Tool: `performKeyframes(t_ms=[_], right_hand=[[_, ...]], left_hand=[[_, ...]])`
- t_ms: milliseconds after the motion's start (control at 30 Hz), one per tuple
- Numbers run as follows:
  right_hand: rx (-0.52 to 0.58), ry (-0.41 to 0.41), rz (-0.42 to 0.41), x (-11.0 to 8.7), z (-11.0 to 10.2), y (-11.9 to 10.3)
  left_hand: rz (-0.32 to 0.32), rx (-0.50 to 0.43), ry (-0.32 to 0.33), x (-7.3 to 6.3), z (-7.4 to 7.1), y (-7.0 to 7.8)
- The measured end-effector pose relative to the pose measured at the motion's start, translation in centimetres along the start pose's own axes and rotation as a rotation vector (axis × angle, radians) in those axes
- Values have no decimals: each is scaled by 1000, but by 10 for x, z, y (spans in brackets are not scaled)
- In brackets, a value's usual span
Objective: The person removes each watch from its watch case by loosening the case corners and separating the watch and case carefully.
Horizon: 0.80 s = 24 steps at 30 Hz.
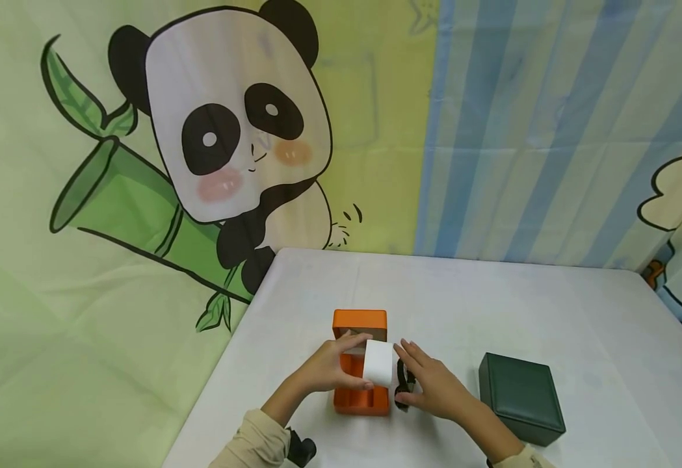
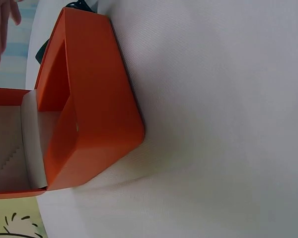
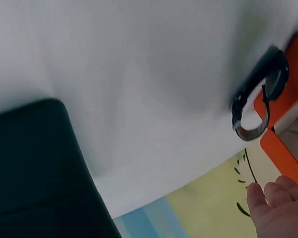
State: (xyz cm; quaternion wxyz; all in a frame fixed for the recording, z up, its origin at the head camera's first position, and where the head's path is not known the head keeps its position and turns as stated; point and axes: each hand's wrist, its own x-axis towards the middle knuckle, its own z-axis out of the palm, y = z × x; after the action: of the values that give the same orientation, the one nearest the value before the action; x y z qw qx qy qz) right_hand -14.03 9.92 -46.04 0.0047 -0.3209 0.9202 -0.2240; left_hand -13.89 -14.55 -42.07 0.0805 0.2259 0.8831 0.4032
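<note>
My left hand [image 1: 335, 364] holds a white, block-shaped watch cushion [image 1: 378, 362] between its thumb and fingers, above the open orange watch box [image 1: 359, 411]. The box's lid stands raised at the back, and its pale lining shows in the left wrist view. Just right of the box, a dark wristwatch [image 1: 402, 390] rests on the table with its strap closed in a loop. Over the watch is my right hand [image 1: 434, 387], fingers extended and spread; whether it touches the watch is unclear. The right wrist view shows the watch [image 3: 275, 82] beside the orange box [image 3: 280, 153].
A closed dark green box [image 1: 522, 396] lies on the white table [image 1: 434, 292], right of my right hand. A black object [image 1: 301, 448] is by my left sleeve. Behind the table's far edge hangs a printed panda curtain [image 1: 370, 130].
</note>
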Motion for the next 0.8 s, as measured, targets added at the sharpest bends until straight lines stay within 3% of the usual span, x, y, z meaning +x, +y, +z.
performKeyframes(t_ms=[200, 433, 800], right_hand=[[197, -72, 45, 0, -13, -2], [368, -106, 7, 8, -19, -12], [386, -42, 8, 16, -24, -27]], left_hand=[[7, 2, 3, -1, 4, -5], [44, -6, 23, -2, 4, -10], [35, -13, 29, -3, 3, -13]])
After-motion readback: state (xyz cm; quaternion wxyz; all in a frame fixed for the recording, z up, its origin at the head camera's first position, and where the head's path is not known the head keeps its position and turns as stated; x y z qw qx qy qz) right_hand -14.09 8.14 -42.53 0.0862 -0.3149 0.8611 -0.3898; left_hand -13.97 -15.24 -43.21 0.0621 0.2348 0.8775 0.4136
